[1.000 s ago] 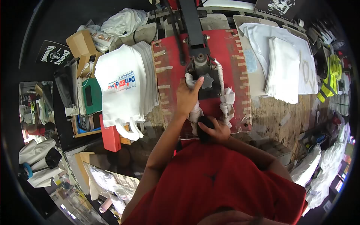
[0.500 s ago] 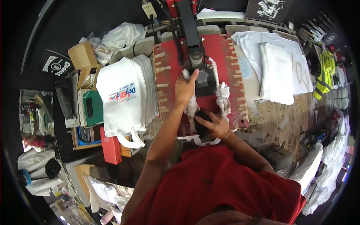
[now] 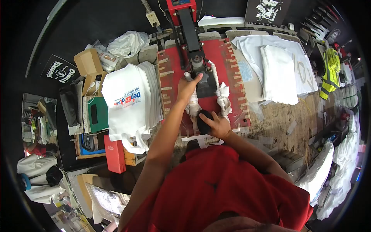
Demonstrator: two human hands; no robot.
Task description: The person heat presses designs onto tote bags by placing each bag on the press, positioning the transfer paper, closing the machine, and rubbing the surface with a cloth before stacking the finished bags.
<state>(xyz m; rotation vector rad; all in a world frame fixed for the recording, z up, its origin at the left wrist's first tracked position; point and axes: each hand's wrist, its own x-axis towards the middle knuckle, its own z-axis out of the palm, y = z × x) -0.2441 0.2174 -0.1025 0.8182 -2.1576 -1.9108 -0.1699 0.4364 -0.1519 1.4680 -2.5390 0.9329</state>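
Observation:
A red heat press (image 3: pixel 172 87) stands in front of me, its top plate edged with strips of tape. My left hand (image 3: pixel 187 89) is closed around the white-wrapped left bar (image 3: pixel 192 107) of the press handle, thumb pointing up beside a grey knob (image 3: pixel 202 78). At the near end of the handle, my right hand (image 3: pixel 218 125) grips the black handle grip (image 3: pixel 203 122). White bag straps (image 3: pixel 210 143) stick out below the front edge of the press. What lies beneath the plate is hidden.
Left of the press is a stack of printed white tote bags (image 3: pixel 125 100). A pile of plain white bags (image 3: pixel 279 75) lies to the right on a worn wooden table (image 3: pixel 276 125). A red box (image 3: pixel 114 154) and an open cardboard box (image 3: pixel 88 63) are further left.
The whole view has shifted slightly as the head moved, showing more of the press's top. Both hands keep the same hold on the handle.

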